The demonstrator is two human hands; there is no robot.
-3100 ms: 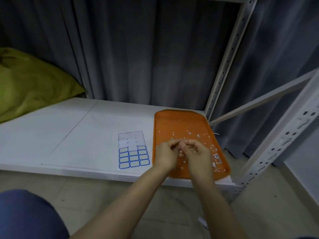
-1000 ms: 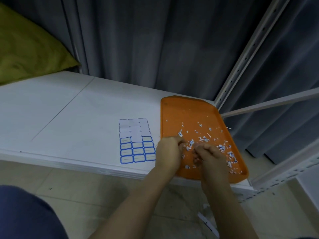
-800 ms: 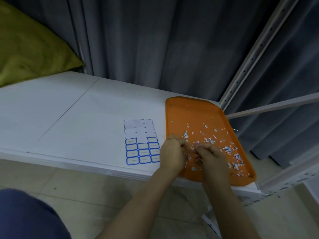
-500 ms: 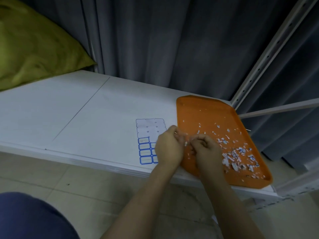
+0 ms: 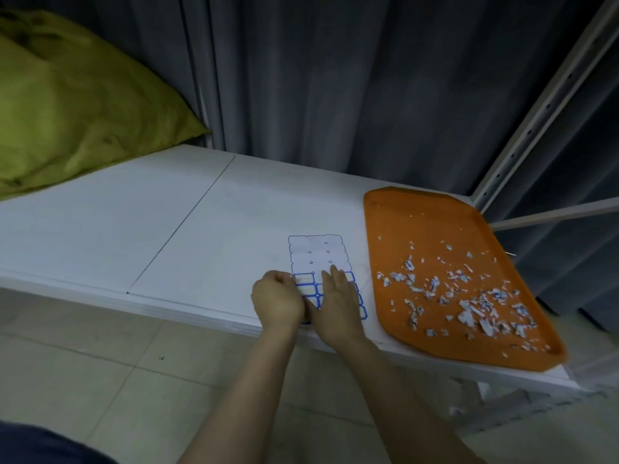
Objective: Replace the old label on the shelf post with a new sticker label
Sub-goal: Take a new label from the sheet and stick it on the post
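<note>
Both hands are on the white sticker sheet (image 5: 316, 252) of blue-bordered labels, which lies flat near the front edge of the white laminate shelf (image 5: 167, 229). The left hand (image 5: 278, 301) has its fingers curled and bunched, pinching at the sheet's left edge by the topmost remaining label; whether a corner has lifted is too small to tell. The right hand (image 5: 336, 303) lies spread with straight fingers, pressing the sheet down. The far rows of the sheet are already bare backing. As I judge it, the step is peeling one fresh label, and the risks lie there: a thin label may tear or curl onto itself if pulled fast, the sheet could slide toward the shelf lip if the pressing hand slackens, and a sticky face could catch on a fingertip. Just right of the sheet sits a flat orange plastic tray (image 5: 402, 222) strewn with small torn paper scraps (image 5: 462, 296), its near corner overhanging the shelf edge. A pale slotted metal shelf post (image 5: 517, 145) rises at the far right; no label shows on it. Dark grey curtains (image 5: 335, 78) hang behind, an olive-green cushion (image 5: 67, 105) rests far left, and pale floor tiles (image 5: 100, 380) lie below.
</note>
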